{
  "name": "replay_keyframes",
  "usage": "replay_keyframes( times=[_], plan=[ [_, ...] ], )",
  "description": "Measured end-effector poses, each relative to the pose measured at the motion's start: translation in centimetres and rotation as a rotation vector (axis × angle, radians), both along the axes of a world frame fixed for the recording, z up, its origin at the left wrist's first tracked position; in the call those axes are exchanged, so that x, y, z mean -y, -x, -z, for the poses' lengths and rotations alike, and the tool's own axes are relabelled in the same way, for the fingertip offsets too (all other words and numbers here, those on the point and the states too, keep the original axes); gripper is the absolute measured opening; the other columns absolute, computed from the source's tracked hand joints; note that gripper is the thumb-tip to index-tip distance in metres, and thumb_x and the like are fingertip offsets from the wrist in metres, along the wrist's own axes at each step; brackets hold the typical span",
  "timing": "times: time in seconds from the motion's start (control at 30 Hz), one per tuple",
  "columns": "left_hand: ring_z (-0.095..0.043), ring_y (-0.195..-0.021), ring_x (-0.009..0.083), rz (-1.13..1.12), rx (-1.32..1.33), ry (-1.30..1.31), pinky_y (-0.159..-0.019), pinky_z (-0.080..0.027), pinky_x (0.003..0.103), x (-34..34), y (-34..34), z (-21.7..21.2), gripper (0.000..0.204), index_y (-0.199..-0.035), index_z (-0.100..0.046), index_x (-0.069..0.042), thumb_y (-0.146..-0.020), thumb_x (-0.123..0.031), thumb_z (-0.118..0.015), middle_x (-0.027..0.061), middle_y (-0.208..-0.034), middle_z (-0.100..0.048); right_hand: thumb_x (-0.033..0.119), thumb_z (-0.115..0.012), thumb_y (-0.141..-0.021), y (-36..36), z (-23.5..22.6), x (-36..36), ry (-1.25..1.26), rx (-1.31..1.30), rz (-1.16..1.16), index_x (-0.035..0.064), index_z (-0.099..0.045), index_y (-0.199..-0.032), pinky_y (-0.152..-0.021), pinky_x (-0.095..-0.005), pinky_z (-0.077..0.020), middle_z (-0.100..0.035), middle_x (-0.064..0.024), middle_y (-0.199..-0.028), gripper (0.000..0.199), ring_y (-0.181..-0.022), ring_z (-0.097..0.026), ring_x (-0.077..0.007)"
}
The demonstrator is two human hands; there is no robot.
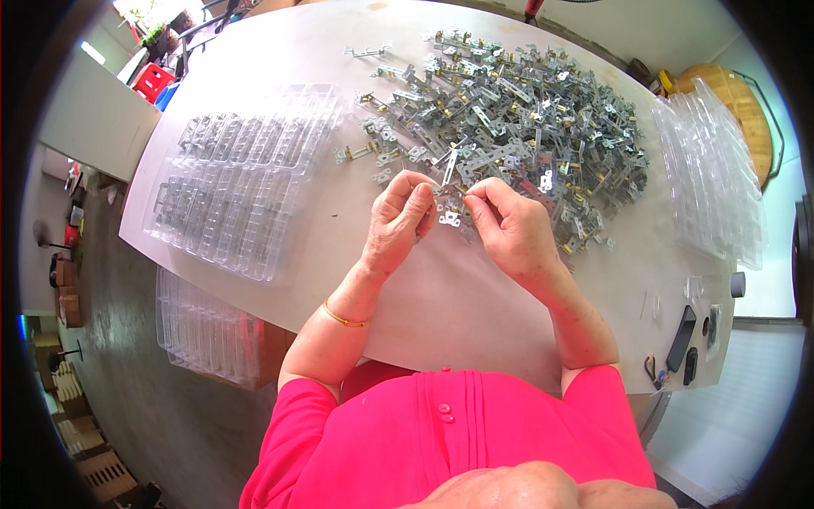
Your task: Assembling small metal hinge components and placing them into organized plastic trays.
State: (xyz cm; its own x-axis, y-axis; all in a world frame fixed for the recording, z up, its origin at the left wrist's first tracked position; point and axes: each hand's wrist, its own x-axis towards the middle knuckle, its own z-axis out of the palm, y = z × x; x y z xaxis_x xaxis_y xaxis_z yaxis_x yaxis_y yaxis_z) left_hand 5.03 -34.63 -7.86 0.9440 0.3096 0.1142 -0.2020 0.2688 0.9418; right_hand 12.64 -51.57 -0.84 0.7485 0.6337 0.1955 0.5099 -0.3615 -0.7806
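From the head camera, the left hand [397, 222] and the right hand [511, 229] meet over the white tabletop [441, 297], fingers pinched shut on one small silver metal bracket [450, 214] held between them just in front of the big heap of silver-and-brass metal fittings [517, 127]. Which fingers carry the load is hard to tell, since the part is tiny. The grip looks fingertip-only, so the bracket could slip and drop into the heap (where it would be lost among look-alikes). To the left lie clear plastic compartment trays [242, 182], with more stacked at the right edge [708, 178]. A dark phone [681, 338] rests near the right corner. Below the tabletop, a grey floor [161, 416] shows.
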Motion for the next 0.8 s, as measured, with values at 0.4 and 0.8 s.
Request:
replay_keyframes(
  times=[0.4, 0.8],
  plan=[
    [-0.043, -0.062, 0.0038, 0.045, 0.004, -0.157, -0.055, -0.034, 0.02, 0.3, 0.4, 0.0, 0.023, -0.107, -0.059, -0.005, -0.106, -0.027, -0.056, -0.0042, -0.072, -0.051, 0.011, -0.053, -0.104, -0.7, 0.0, 0.6, 0.038, -0.297, -0.113, 0.0026, -0.058, -0.119, -0.065, -0.0288, -0.052, -0.067, -0.0046, -0.085, 0.018, -0.072, -0.063, -0.0115],
    [-0.044, -0.064, 0.0042, 0.204, -0.031, -0.224, -0.056, -0.035, 0.021, 0.6, 0.4, -0.1, 0.025, -0.106, -0.061, -0.003, -0.105, -0.028, -0.058, -0.004, -0.075, -0.051, 0.016, -0.054, -0.105, -2.7, 0.8, 1.2, -0.02, -0.606, -0.244, 0.0019, -0.063, -0.112, -0.079, -0.0255, -0.0506, -0.065, -0.0012, -0.092, 0.018, -0.085, -0.059, -0.0078]
  ],
)
